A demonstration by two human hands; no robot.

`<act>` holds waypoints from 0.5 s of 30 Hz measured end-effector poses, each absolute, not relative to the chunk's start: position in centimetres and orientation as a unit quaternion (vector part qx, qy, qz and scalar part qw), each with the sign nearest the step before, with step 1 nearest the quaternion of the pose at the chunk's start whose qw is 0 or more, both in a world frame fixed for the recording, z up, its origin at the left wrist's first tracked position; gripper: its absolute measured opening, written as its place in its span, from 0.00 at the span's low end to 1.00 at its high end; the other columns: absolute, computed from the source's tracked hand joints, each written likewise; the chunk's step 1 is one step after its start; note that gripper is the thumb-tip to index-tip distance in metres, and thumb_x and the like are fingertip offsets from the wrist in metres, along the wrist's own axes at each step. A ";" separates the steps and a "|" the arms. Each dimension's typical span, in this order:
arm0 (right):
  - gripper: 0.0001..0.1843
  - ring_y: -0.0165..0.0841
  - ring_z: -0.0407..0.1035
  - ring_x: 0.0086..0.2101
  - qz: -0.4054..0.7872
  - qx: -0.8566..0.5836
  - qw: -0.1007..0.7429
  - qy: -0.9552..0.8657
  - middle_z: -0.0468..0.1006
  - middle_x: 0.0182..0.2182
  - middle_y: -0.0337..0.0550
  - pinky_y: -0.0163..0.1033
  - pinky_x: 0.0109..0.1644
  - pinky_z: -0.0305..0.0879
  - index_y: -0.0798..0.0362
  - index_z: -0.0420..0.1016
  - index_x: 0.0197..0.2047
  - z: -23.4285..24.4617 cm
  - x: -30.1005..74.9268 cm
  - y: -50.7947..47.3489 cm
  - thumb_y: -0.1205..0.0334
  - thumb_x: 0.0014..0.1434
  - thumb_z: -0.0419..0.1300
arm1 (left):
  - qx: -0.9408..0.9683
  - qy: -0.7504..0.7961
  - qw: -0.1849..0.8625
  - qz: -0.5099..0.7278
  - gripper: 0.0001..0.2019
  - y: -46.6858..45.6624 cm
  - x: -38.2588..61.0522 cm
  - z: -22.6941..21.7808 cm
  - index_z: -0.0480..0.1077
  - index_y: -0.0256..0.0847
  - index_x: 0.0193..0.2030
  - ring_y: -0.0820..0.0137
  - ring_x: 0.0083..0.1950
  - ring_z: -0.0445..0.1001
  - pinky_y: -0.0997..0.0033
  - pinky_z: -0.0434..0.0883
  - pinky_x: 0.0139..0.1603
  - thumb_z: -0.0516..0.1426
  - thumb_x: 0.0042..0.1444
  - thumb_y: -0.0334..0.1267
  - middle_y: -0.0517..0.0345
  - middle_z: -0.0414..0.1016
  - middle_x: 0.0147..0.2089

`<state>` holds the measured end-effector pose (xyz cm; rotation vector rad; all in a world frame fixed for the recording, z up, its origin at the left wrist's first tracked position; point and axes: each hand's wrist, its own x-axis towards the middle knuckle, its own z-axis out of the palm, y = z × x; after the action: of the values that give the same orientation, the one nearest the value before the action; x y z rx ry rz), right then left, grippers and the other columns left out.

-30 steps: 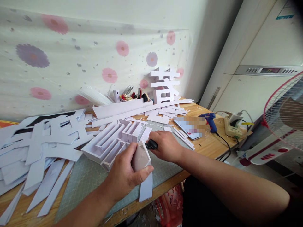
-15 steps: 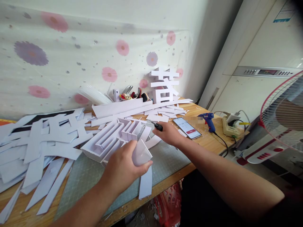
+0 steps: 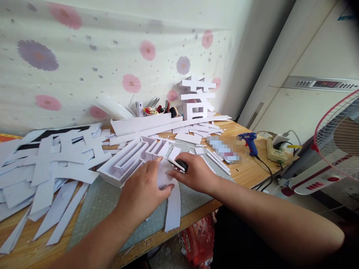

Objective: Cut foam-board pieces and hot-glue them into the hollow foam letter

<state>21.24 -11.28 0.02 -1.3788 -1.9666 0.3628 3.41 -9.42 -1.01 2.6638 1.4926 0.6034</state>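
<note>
My left hand [image 3: 141,188] grips a small white board piece [image 3: 163,176] between thumb and fingers, at the right end of a white box-like letter shape [image 3: 123,170] with thin upright walls. My right hand [image 3: 198,173] is closed around a black-handled cutter [image 3: 181,164], its metal end close against the upper edge of that piece. Whether the blade touches the board I cannot tell. Beneath both hands lies a green-grey cutting mat [image 3: 98,209]. A curved white strip [image 3: 173,211] extends from below the held piece toward the table's front edge.
Cut white boards [image 3: 61,160] are heaped on the left. A finished white character [image 3: 198,101] stands at the back, near a white tray [image 3: 143,125] of tools. To the right are a blurred phone [image 3: 224,149], a blue glue gun [image 3: 249,142], a power strip [image 3: 277,149] and a fan [image 3: 336,138].
My right hand has come left and nearer with the cutter, meeting the piece in my left hand. That piece has tipped. Thin white strips beside the phone are now uncovered.
</note>
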 end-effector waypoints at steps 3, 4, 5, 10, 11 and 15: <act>0.04 0.32 0.68 0.32 0.104 -0.524 0.370 -0.760 0.75 0.32 0.43 0.35 0.37 0.61 0.54 0.72 0.33 -0.2 21.5 -11.3 0.63 0.57 0.61 | 0.858 0.479 0.023 0.183 0.35 -9.5 3.4 -0.9 0.54 0.35 0.65 0.49 0.53 0.73 0.55 0.69 0.49 0.58 0.51 0.40 0.41 0.73 0.53; 0.03 0.32 0.68 0.33 0.097 -0.519 0.372 -0.764 0.75 0.32 0.43 0.35 0.37 0.61 0.54 0.72 0.34 -0.3 21.6 -11.3 0.64 0.57 0.60 | 0.856 0.485 0.029 0.179 0.36 -9.5 3.4 -0.8 0.53 0.35 0.66 0.49 0.53 0.73 0.54 0.69 0.49 0.58 0.51 0.40 0.41 0.73 0.53; 0.02 0.32 0.69 0.33 0.091 -0.512 0.371 -0.769 0.75 0.32 0.44 0.35 0.37 0.61 0.54 0.72 0.34 -0.3 21.7 -11.3 0.65 0.56 0.59 | 0.853 0.491 0.037 0.175 0.36 -9.6 3.3 -0.6 0.53 0.35 0.66 0.48 0.52 0.73 0.54 0.69 0.49 0.58 0.51 0.41 0.40 0.73 0.53; 0.04 0.33 0.69 0.33 0.029 -0.502 0.337 -0.796 0.75 0.32 0.45 0.35 0.35 0.61 0.54 0.73 0.34 -0.6 21.6 -11.4 0.68 0.54 0.58 | 0.844 0.514 0.064 0.142 0.37 -9.6 3.3 0.0 0.52 0.34 0.68 0.45 0.53 0.73 0.51 0.69 0.50 0.57 0.52 0.41 0.38 0.73 0.54; 0.04 0.33 0.69 0.32 0.012 -0.503 0.330 -0.798 0.76 0.31 0.45 0.35 0.35 0.61 0.55 0.74 0.34 -0.6 21.6 -11.4 0.67 0.55 0.57 | 0.843 0.516 0.063 0.138 0.37 -9.5 3.3 0.1 0.52 0.34 0.68 0.45 0.54 0.73 0.50 0.69 0.50 0.56 0.52 0.41 0.38 0.73 0.54; 0.05 0.33 0.69 0.31 -0.040 -0.520 0.333 -0.786 0.76 0.30 0.45 0.35 0.34 0.60 0.54 0.74 0.34 -0.4 22.4 -10.8 0.65 0.55 0.57 | 0.843 0.519 0.047 0.136 0.38 -9.5 3.3 0.1 0.53 0.34 0.69 0.45 0.54 0.73 0.51 0.70 0.50 0.57 0.52 0.43 0.38 0.73 0.56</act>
<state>22.41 -10.79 -0.42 -1.3572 -2.0530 -0.1050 3.27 -9.48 0.09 2.5708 1.5822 0.4147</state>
